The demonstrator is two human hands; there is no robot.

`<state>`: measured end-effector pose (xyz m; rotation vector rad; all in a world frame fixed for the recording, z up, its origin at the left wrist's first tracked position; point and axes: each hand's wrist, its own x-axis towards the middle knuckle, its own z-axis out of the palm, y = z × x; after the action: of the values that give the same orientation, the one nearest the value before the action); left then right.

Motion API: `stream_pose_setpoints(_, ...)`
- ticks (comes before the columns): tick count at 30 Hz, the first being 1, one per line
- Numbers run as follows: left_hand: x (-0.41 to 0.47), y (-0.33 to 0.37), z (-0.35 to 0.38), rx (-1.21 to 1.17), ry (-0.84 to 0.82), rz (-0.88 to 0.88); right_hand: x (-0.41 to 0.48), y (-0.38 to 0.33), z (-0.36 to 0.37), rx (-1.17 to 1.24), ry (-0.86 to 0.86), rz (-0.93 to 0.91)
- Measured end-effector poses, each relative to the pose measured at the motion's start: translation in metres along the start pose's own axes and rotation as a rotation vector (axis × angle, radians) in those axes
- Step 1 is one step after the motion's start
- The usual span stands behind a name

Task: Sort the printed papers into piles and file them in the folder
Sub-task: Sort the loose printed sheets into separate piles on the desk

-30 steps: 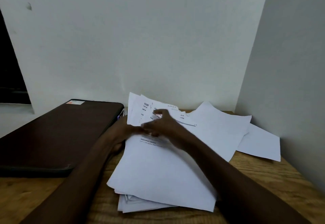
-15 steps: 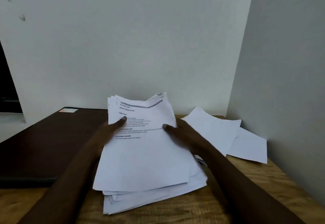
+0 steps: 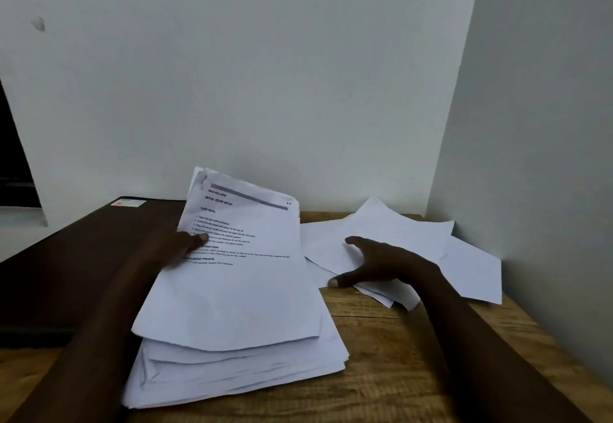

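Note:
A thick stack of printed papers (image 3: 232,349) lies on the wooden table (image 3: 398,373) in front of me. Its top sheets (image 3: 245,250), printed with headings and a grey bar, are lifted at the far end. My left hand (image 3: 179,250) grips their left edge, thumb on the printed side. My right hand (image 3: 378,265) is spread with straight fingers over several loose white sheets (image 3: 391,230) to the right of the stack, holding nothing. A dark brown folder (image 3: 83,256) lies shut on the left, partly under my left arm.
White walls close the table at the back and on the right, forming a corner behind the loose sheets. One more white sheet (image 3: 474,273) lies near the right wall. A dark opening (image 3: 13,170) shows at far left.
My right hand has let go of the lifted sheets and moved right onto the loose sheets. My left hand keeps hold of the raised top sheets, which have tilted to the left.

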<state>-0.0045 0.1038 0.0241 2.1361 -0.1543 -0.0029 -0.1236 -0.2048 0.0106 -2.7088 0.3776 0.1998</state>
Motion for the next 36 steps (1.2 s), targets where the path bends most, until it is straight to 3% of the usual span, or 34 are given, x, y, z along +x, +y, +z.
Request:
stream_pose_setpoints(8,0.019,-0.019,0.006,-0.282,-0.142,-0.056,0.003,-0.018,0.009,-0.044,0.148,-0.058)
stream_pose_setpoints(22,0.008,-0.006,0.008,-0.258,-0.071,-0.016,0.0,-0.025,0.018,-0.252,0.245,-0.033)
stream_pose_setpoints(28,-0.003,0.002,0.012,-0.331,-0.105,-0.009,-0.005,-0.026,0.009,-0.224,0.571,-0.026)
stream_pose_setpoints(31,-0.008,0.004,0.012,-0.415,-0.116,-0.02,-0.013,-0.025,-0.019,0.099,0.74,-0.163)
stream_pose_setpoints(34,0.0,0.001,0.015,-0.442,-0.195,-0.023,-0.045,-0.035,-0.07,0.764,0.706,-0.417)
stream_pose_setpoints(36,-0.006,0.002,0.016,-0.485,-0.243,-0.049,-0.058,-0.038,-0.091,0.99,0.64,-0.535)
